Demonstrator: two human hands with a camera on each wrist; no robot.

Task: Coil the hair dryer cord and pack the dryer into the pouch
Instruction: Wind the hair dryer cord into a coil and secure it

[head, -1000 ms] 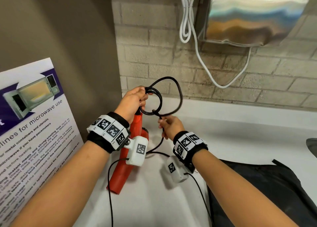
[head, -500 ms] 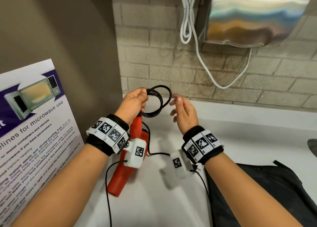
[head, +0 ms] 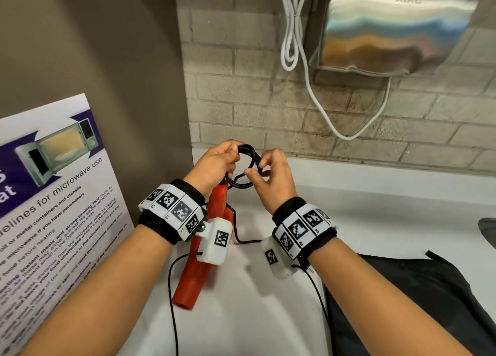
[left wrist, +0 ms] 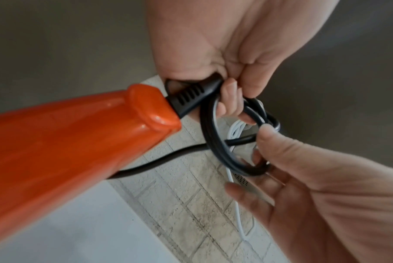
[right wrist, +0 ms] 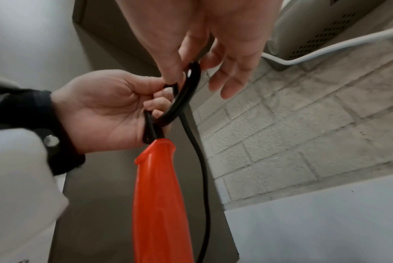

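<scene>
Leftmost, a microwave-use poster (head: pixel 51 194) leans against the brown wall (head: pixel 120 60). Just right of it, the left hand (head: pixel 212 165) is raised above the white counter (head: pixel 375 208), fingers curled round the coiled black cord (head: pixel 248 165) and the black strain relief (left wrist: pixel 191 96) at the handle end of the orange hair dryer (head: pixel 198 261). In the left wrist view the loops pass over the curled fingers (left wrist: pixel 230 99). The dryer hangs tilted from that grip, its lower end close to the counter; whether it touches cannot be told. A loose run of cord (right wrist: pixel 202 178) drops from the coil alongside the handle. Right of the coil, the right hand (head: pixel 271 178) pinches the far side of the loops between thumb and forefinger, the remaining fingers (right wrist: pixel 231 74) extended and relaxed. Both wrists carry marker-patterned bands with white camera housings. Near right, the black pouch (head: pixel 402 302) lies flat on the counter, well apart from the dryer. On the far brick wall (head: pixel 268 100) hangs a steel hand dryer (head: pixel 389 28), with a white cable (head: pixel 290 33) bundled at its left side.
</scene>
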